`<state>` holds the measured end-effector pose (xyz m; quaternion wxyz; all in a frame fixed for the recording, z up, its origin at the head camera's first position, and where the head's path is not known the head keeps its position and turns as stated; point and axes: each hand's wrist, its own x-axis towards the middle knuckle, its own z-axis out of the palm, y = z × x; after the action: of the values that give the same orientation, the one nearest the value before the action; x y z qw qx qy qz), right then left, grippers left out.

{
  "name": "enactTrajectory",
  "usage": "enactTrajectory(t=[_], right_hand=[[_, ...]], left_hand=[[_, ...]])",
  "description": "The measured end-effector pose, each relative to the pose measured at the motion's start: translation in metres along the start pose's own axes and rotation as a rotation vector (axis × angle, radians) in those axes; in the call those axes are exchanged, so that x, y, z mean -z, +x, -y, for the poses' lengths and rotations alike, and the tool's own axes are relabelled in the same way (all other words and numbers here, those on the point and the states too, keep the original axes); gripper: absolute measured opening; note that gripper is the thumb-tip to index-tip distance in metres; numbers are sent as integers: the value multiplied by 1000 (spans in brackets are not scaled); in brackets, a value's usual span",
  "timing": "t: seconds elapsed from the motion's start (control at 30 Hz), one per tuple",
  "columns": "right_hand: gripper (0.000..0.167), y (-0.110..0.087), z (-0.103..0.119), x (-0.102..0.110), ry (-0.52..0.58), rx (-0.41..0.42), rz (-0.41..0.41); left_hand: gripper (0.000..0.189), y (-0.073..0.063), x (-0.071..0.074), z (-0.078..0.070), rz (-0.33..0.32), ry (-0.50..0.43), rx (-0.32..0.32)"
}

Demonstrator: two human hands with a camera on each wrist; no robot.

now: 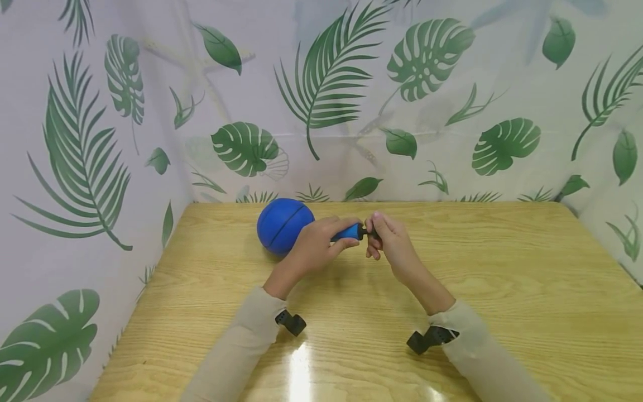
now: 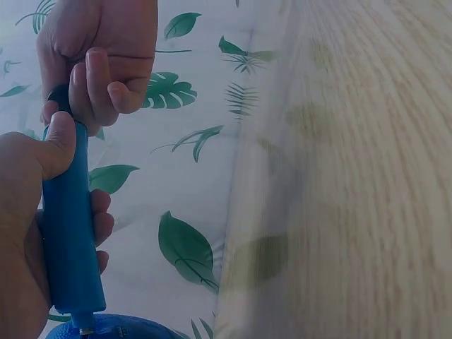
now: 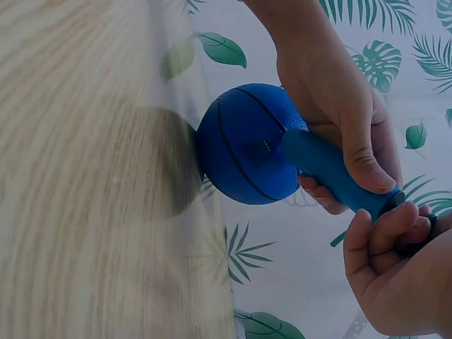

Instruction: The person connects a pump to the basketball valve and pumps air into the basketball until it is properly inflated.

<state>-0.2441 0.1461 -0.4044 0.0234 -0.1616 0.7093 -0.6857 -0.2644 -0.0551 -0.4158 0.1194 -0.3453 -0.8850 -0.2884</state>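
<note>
A blue ball (image 1: 283, 226) with black seams rests on the table at its far left. Beside it my left hand (image 1: 315, 241) grips the blue barrel of a small hand pump (image 2: 70, 226), thumb along the near side and fingers wrapped round the back. The pump's lower end meets the ball in the left wrist view. My right hand (image 1: 394, 245) holds the pump's black handle (image 2: 61, 97) between curled fingers and thumb. Little of the rod shows between barrel and handle. In the right wrist view, the pump runs from the ball toward the right hand.
The light wooden table (image 1: 502, 268) spreads out to the right and in front of the hands. A white cloth with green leaves (image 1: 341, 84) closes off its back and left side. Black wrist cameras (image 1: 291, 322) sit on both sleeves, low over the table.
</note>
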Motion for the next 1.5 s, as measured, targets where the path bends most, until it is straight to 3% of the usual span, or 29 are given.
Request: enactTrajectory(t=[0.4, 0.8, 1.5], right_hand=[[38, -2, 11, 12, 11, -54, 24], [36, -1, 25, 28, 147, -4, -112], [38, 0, 22, 28, 142, 18, -114]], left_hand=[[47, 3, 5, -3, 35, -57, 3], [48, 1, 14, 7, 10, -46, 70], [47, -1, 11, 7, 12, -28, 67]])
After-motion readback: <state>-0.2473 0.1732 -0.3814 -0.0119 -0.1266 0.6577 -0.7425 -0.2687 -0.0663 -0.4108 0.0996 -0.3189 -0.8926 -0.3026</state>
